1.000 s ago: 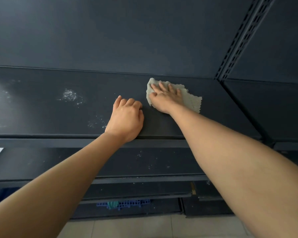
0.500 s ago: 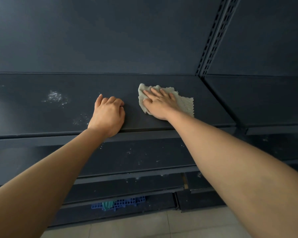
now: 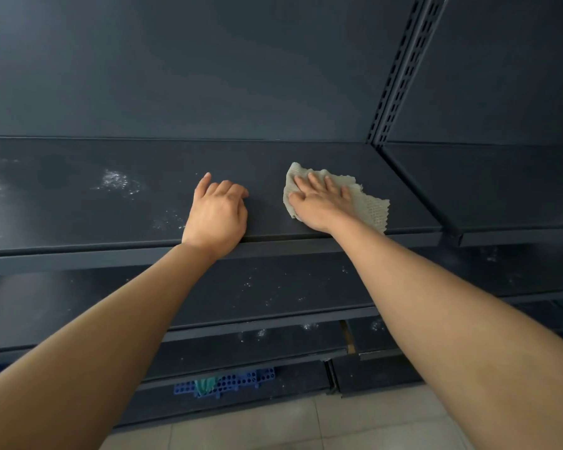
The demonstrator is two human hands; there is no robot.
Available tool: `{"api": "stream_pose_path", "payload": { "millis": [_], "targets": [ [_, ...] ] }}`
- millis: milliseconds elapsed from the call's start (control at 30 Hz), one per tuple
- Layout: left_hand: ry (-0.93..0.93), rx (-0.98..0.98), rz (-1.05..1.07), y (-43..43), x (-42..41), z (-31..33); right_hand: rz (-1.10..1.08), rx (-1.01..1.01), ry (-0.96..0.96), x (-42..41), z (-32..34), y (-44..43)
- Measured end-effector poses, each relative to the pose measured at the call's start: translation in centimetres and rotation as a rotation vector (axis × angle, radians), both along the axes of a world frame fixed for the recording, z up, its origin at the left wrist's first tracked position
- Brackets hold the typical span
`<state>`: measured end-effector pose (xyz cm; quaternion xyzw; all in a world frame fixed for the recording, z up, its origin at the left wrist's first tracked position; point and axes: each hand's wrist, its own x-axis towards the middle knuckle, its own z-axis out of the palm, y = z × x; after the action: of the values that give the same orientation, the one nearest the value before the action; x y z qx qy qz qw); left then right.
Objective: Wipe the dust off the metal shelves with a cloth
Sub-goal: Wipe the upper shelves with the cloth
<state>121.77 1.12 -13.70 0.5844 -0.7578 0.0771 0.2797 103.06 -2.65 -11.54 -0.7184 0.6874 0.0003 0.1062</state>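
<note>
Shelving fills my whole view, dark metal from top to bottom. Biggest is the back panel (image 3: 208, 66), with a slotted upright (image 3: 403, 66) running down at the right. Below it the top shelf (image 3: 78, 209) spans the frame, carrying white dust patches (image 3: 117, 183) toward its left half. Lower shelves (image 3: 273, 287) step down beneath, speckled too, above a pale tiled floor (image 3: 306, 423) (a blue perforated crate (image 3: 228, 381) sits on the bottom level). My left hand (image 3: 216, 216) rests on the top shelf's front edge, fingers curled loosely under, grasping nothing. My right hand (image 3: 319, 203) lies flat, fingers spread, pressing the cloth (image 3: 369, 209) onto the shelf; the pale mesh cloth lies near the front edge, sticking out beyond my fingertips and to the right.
</note>
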Motion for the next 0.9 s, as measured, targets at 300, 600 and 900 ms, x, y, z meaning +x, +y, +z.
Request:
{"api": "stream_pose_path", "payload": {
  "millis": [300, 600, 900],
  "targets": [
    [0.049, -0.050, 0.072, 2.2, 8.0, -0.2, 0.146, -0.009, -0.023, 10.7, -0.2, 1.3],
    [0.064, 0.024, 0.134, 1.8, 14.6, 0.0, 0.193, -0.030, -0.025, 16.1, -0.2, 1.4],
    [0.027, 0.151, 0.028, -0.8, 14.2, 0.8, 0.162, -0.022, -0.013, 17.6, -0.5, -1.8]
  ]
}}
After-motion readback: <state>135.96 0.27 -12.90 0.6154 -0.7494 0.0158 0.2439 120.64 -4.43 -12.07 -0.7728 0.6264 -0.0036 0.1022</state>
